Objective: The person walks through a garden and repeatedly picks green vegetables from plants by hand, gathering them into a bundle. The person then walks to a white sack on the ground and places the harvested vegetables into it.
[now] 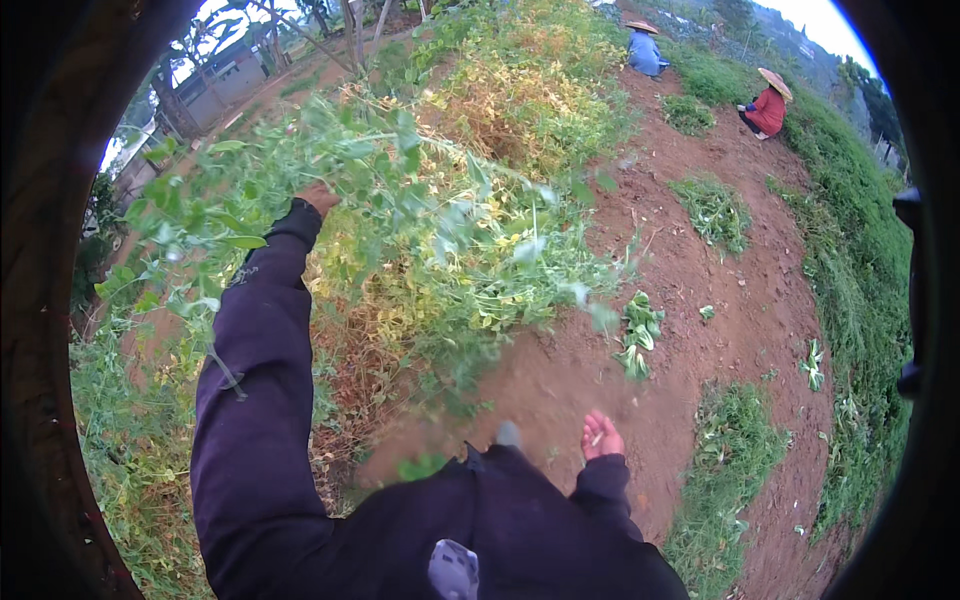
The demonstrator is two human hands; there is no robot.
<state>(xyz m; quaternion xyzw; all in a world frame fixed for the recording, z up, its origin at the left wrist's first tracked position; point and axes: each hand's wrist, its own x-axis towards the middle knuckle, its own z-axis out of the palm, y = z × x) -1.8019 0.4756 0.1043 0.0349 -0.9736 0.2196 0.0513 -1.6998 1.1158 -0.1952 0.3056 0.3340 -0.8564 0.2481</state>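
My left arm stretches up and forward, and my left hand [318, 197] is closed among leafy green vines [370, 160] that look like pea plants. Leaves partly cover its fingers. The raised vines spread to both sides of the hand and are blurred in places. Low in front of my body, my right hand [602, 436] is palm up over the bare soil with its fingers curled. A small pale thing lies against those fingers, too small to name. Yellowing plants [500, 100] stand beyond the vines.
A reddish dirt strip [700, 310] runs to the right of the plants. Pulled greens [640, 335] and weed heaps [712, 212] lie on it. Two people in straw hats, one in red [768, 108] and one in blue [645, 52], crouch far off. A grassy bank [860, 270] borders the right.
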